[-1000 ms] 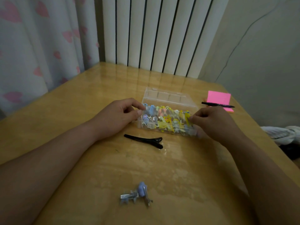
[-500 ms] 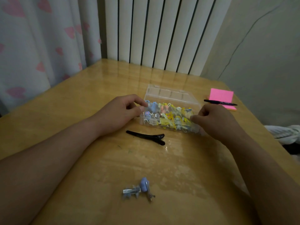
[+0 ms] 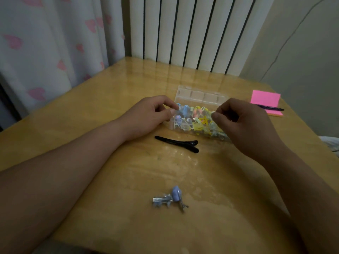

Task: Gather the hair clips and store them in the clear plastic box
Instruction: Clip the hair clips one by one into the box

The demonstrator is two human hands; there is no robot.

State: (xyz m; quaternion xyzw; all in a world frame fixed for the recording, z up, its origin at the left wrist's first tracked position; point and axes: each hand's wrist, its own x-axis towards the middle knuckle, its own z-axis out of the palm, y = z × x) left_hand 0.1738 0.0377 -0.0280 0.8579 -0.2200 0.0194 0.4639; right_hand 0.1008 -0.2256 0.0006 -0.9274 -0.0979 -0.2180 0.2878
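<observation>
A: What is seen nearest the front edge of the desk [image 3: 91, 180]?

B: A small cluster of blue-grey hair clips [image 3: 170, 199] is seen there, lying touching one another and well apart from both hands.

A: And farther in?

B: A long black hair clip [image 3: 178, 144] is laid flat near the desk's middle, just in front of the clear plastic box [image 3: 172, 124]. The box is packed with coloured clips [image 3: 200, 121], and its lid [image 3: 201, 97] is folded open behind it.

A: How are the hands placed?

B: The box's left end is pinched between thumb and forefinger of the left hand [image 3: 146, 116]. The right hand [image 3: 245, 125] is held over the box's right end, fingers curled, thumb and forefinger brought together; whether anything is gripped there cannot be told.

A: What is found beyond?

B: Pink sticky notes [image 3: 264, 100] are set toward the far right corner, with a black pen [image 3: 271, 108] laid across them. A white radiator [image 3: 192, 33] and a heart-patterned curtain [image 3: 55, 43] are seen past the far edge.
</observation>
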